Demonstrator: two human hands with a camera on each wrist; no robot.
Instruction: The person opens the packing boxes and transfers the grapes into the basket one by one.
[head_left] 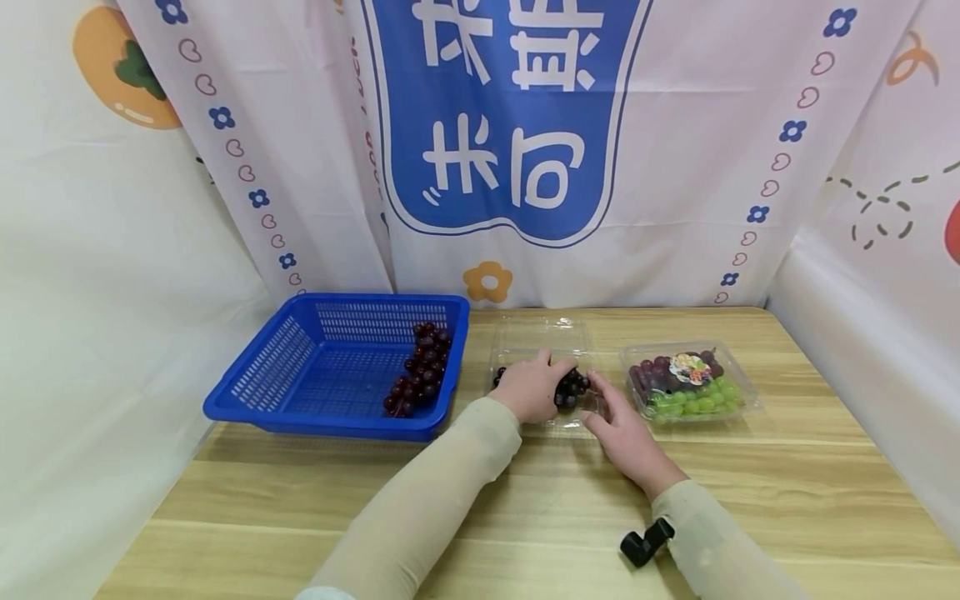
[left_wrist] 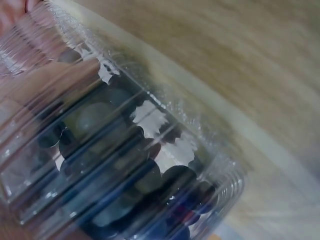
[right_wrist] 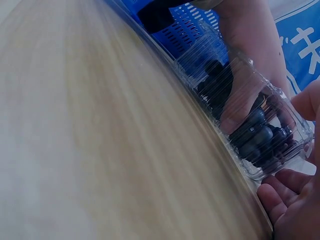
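Grapes lie in the clear box, your left hand gripping them, likely to settle them; your right hand holds the box's right end, probably to stop it sliding. The basket stands left, the pack right, both near on the wood-grain table; printed cloth hangs behind.

From the head we face forward, down onto the clear container; both wrist views share it: left very close, right tilted, farther from it.
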